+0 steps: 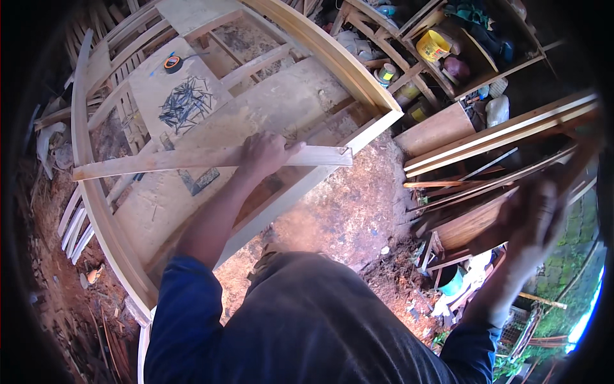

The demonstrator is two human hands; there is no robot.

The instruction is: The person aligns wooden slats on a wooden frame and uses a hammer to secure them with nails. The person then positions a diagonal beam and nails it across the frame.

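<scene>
My left hand [264, 153] is closed round a pale wooden slat [198, 160], which lies across a large wooden frame [361, 80]. At the slat's right end, by the frame's corner, a small dark nail [346, 151] seems to stick up. Off to the right, my right hand [534, 208] is raised away from the frame and smeared by motion. Its fingers look wrapped round a long brown handle-like thing [583, 157], too blurred to name. Beyond the slat, loose dark nails [185, 104] are heaped on a flat board [144, 83] inside the frame.
An orange-and-black tape measure [173, 63] lies near the nails. Stacked timber [499, 134] stands at the right, below wooden shelving holding a yellow container [433, 46]. A teal bucket [451, 281] sits among scraps at lower right. Reddish dirt floor [352, 211] lies between me and the timber.
</scene>
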